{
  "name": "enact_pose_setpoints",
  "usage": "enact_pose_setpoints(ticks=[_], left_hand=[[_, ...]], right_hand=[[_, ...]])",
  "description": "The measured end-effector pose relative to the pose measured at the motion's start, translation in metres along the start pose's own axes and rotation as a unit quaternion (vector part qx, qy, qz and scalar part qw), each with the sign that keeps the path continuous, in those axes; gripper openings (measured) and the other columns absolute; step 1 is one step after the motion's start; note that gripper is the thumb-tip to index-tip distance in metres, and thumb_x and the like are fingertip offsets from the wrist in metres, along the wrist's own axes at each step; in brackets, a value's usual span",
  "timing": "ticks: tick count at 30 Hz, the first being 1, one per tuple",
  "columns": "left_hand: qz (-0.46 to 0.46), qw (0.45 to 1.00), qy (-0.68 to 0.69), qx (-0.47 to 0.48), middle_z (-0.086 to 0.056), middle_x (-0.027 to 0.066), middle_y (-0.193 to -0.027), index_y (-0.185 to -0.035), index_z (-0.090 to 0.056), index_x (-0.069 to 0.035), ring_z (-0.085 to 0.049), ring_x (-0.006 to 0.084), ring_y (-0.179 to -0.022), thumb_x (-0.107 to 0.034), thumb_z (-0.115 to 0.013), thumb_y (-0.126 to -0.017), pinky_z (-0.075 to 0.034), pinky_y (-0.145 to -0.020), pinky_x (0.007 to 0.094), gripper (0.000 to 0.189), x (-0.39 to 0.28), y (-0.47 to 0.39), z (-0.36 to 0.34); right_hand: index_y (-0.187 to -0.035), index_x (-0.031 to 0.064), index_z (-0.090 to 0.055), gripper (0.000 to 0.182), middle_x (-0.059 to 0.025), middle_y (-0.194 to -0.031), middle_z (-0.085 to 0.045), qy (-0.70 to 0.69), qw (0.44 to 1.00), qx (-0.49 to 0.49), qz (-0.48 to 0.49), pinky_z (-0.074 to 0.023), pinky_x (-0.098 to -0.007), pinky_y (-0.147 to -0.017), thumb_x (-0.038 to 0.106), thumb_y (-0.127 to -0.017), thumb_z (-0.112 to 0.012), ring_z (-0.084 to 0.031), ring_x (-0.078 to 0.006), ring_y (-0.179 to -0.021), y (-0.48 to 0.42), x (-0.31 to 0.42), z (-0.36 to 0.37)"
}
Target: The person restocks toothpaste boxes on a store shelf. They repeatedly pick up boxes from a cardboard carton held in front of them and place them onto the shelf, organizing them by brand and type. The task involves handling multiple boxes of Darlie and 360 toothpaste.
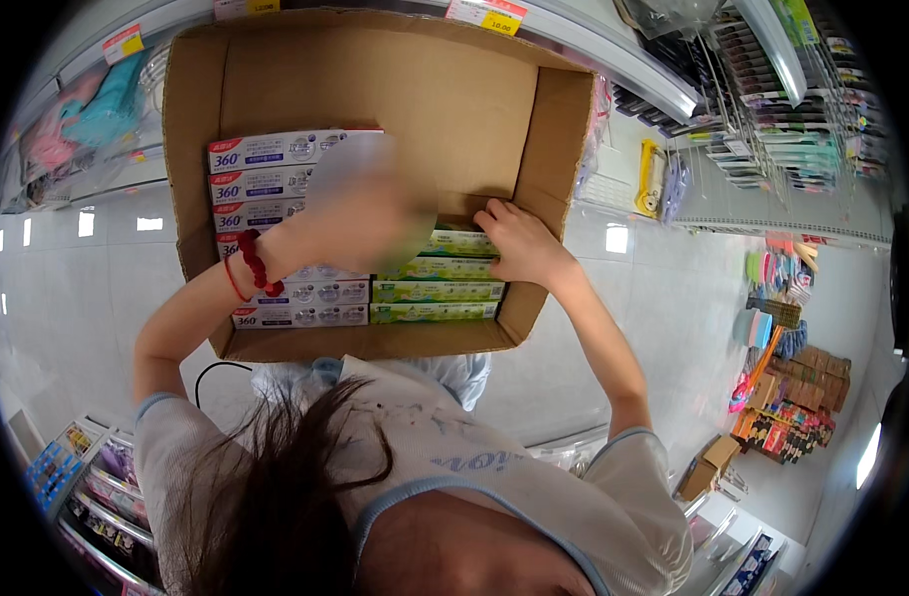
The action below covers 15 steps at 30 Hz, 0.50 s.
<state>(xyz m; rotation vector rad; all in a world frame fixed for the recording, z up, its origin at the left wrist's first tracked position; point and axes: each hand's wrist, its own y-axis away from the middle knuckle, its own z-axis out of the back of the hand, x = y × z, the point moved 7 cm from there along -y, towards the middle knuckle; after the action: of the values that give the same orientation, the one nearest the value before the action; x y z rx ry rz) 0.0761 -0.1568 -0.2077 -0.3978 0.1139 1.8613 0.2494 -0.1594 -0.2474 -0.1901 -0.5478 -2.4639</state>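
Note:
An open cardboard carton (380,82) stands before me, with two stacks of long toothpaste boxes in its near part. White, red and purple boxes (302,314) form the left stack; green and white boxes (436,290) form the right one. My left hand (369,212), strongly blurred, is over the white stack and the edge of the green one. Whether it holds anything is unclear. Inside the carton's right wall, my right hand (525,242) bends its fingers around the right ends of the upper green boxes. I cannot tell if it grips them or only rests there.
A shelf edge with price tags (486,15) runs behind the carton. Hanging packs of toothbrushes (790,156) are at the upper right. Bagged textiles (89,112) lie on a shelf at the left. Stacked cartons (805,380) stand farther off, across the tiled floor (648,313).

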Motion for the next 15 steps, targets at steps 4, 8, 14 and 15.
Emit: enact_pose_setpoints(ticks=[4, 8, 14, 15], left_hand=[[0.018, 0.999, 0.01, 0.04, -0.062, 0.007, -0.09, -0.108, -0.064, 0.001, -0.058, 0.0209, -0.092, -0.02, -0.07, -0.074, -0.038, -0.097, 0.0358, 0.041, 0.004, -0.002, -0.019], [0.024, 0.999, 0.003, 0.048, -0.063, 0.0075, -0.091, -0.112, -0.062, 0.002, -0.058, 0.0204, -0.091, -0.023, -0.071, -0.073, -0.039, -0.095, 0.0347, 0.047, 0.005, -0.004, -0.019], [0.029, 0.999, -0.045, 0.0, -0.064, 0.007, -0.083, -0.113, -0.061, 0.003, -0.059, 0.0222, -0.087, -0.027, -0.072, -0.074, -0.038, -0.096, 0.0343, 0.05, 0.009, -0.004, -0.029], [0.032, 0.999, -0.042, 0.009, -0.064, 0.007, -0.083, -0.112, -0.061, 0.002, -0.059, 0.0226, -0.086, -0.027, -0.072, -0.074, -0.038, -0.095, 0.0342, 0.049, 0.009, -0.005, -0.028]], right_hand=[[-0.096, -0.0017, -0.061, 0.041, -0.0148, -0.1, -0.057, -0.046, 0.999, 0.025, -0.014, -0.0503, -0.0424, -0.088, 0.009, -0.06, -0.075, -0.058, -0.0339, -0.1, -0.002, -0.006, 0.006], [-0.1, -0.0011, -0.061, 0.044, -0.0136, -0.099, -0.058, -0.058, 0.998, 0.024, -0.015, -0.0508, -0.0422, -0.085, 0.011, -0.061, -0.075, -0.059, -0.0335, -0.096, 0.0, -0.011, 0.007], [-0.087, -0.001, -0.06, 0.033, -0.0144, -0.088, -0.06, -0.045, 0.999, -0.021, 0.021, -0.0519, -0.0439, -0.074, 0.009, -0.058, -0.073, -0.062, -0.0353, -0.084, 0.004, -0.006, 0.024], [-0.086, -0.0008, -0.06, 0.032, -0.0143, -0.088, -0.06, -0.042, 0.998, -0.035, 0.024, -0.0517, -0.044, -0.073, 0.008, -0.057, -0.072, -0.062, -0.0354, -0.083, 0.006, -0.003, 0.032]])
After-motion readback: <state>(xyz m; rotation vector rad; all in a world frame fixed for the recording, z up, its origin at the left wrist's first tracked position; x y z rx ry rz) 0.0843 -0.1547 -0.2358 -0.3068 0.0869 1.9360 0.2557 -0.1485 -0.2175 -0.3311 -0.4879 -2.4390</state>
